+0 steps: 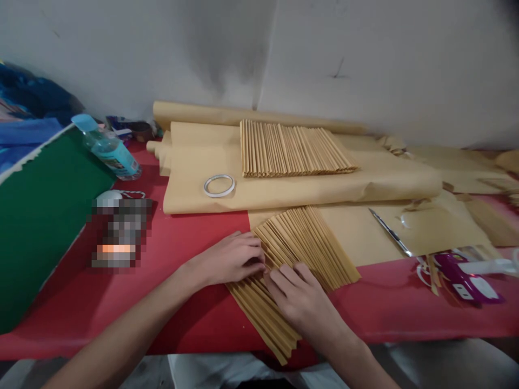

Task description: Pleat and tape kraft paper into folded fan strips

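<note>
A pleated sheet of brown kraft paper [310, 243] lies fanned out on the red-topped table in front of me. My left hand [239, 256] is closed on its folds near the middle, coming in from the left. Close beside it, my right hand [294, 289] pinches the same pleats, its fingertips almost meeting those of the left. The lower part of the folded paper spreads toward the table's front edge, partly under my right hand. What exactly lies between the fingertips is hidden.
Behind are a second pleated paper [292, 148], a roll of tape [219, 186] and large kraft sheets [190, 162]. A craft knife or pen [390, 232] and a purple power strip [466, 278] lie right. At left stand a water bottle [111, 151] and green board [48, 216].
</note>
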The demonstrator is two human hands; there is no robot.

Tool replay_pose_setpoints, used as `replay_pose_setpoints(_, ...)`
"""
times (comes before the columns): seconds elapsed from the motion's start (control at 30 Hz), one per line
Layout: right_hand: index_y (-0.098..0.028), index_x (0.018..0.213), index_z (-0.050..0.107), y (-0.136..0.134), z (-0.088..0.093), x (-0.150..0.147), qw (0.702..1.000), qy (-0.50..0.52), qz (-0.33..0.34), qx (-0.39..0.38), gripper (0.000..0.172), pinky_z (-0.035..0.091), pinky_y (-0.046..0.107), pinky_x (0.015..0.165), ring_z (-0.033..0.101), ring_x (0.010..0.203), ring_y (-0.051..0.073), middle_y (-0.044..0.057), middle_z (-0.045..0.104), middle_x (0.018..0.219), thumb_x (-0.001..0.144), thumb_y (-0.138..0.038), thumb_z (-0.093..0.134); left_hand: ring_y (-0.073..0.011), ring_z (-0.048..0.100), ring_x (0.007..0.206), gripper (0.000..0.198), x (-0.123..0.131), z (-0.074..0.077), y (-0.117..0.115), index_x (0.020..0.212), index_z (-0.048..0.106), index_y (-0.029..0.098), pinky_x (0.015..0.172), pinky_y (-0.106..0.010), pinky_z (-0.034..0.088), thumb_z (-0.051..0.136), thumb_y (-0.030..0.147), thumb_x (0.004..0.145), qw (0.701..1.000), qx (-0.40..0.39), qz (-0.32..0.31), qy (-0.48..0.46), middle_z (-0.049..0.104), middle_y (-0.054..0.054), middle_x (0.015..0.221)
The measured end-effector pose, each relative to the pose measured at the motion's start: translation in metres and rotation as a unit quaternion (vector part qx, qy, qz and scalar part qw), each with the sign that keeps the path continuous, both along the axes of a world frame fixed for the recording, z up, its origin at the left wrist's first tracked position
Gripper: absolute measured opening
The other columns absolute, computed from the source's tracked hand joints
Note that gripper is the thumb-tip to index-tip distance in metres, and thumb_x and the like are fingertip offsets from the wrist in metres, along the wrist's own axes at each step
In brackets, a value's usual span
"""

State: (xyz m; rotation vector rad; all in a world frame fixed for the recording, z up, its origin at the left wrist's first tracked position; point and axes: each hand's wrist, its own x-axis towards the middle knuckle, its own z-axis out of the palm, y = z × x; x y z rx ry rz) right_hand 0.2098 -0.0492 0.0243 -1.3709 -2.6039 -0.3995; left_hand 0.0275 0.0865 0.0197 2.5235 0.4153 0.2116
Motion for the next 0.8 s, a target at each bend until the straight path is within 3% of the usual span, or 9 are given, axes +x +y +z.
replay_pose_setpoints(0.1,-0.012,0.114,0.072,-0.003,-0.004,0.004,1.000,0.025,-0.004,-0.008,0.030,0.037,0.041,0.081,0.052,0.082,0.023,0.007,0.067,0.086,0.100,-0.009,0.046,-0.0204,0.061,0.097,0.017,0.001,0.001,-0.002,0.089,0.067,0.019,0.088,-0.034,0.042,0.062,0.031,0.100,1.000,0.001,0.017,0.006,0.068,-0.003,0.095)
replay_pose_setpoints(0.2,-0.016,0.122,0.069,-0.007,-0.009,0.009,0.992,0.111,-0.040,-0.038,0.028,0.035,0.039,0.081,0.055,0.083,0.022,0.006,0.068,0.086,0.102,-0.015,0.050,-0.0205,0.061,0.099,0.015,0.002,0.002,-0.002,0.090,0.067,0.020,0.088,-0.034,0.041,0.061,0.030,0.101,0.999,-0.008,0.024,0.019,0.068,-0.002,0.096)
replay_pose_setpoints(0.4,-0.023,0.097,0.069,-0.004,-0.008,0.004,0.933,0.291,-0.157,-0.145,0.018,0.032,0.035,0.082,0.060,0.088,0.018,0.000,0.068,0.089,0.100,-0.016,0.054,-0.0193,0.060,0.099,0.013,0.001,0.005,-0.003,0.091,0.066,0.021,0.086,-0.034,0.039,0.061,0.028,0.100,0.999,-0.020,0.025,0.030,0.068,0.000,0.100)
replay_pose_setpoints(0.57,-0.023,0.084,0.065,0.009,-0.003,-0.005,0.910,0.294,-0.216,-0.198,0.014,0.028,0.035,0.081,0.060,0.082,0.018,-0.002,0.067,0.083,0.096,-0.017,0.060,-0.0192,0.059,0.100,0.004,0.001,0.005,-0.003,0.092,0.066,0.021,0.086,-0.034,0.038,0.065,0.019,0.095,0.999,-0.012,0.026,0.039,0.067,0.001,0.098)
replay_pose_setpoints(0.8,-0.022,0.079,0.061,0.011,-0.011,-0.010,0.924,0.270,-0.224,-0.151,0.015,0.027,0.035,0.081,0.059,0.079,0.017,-0.002,0.067,0.081,0.092,-0.016,0.060,-0.0196,0.058,0.098,0.005,0.002,0.005,-0.004,0.091,0.066,0.022,0.087,-0.034,0.038,0.066,0.018,0.093,0.999,0.000,0.023,0.035,0.067,0.001,0.095)
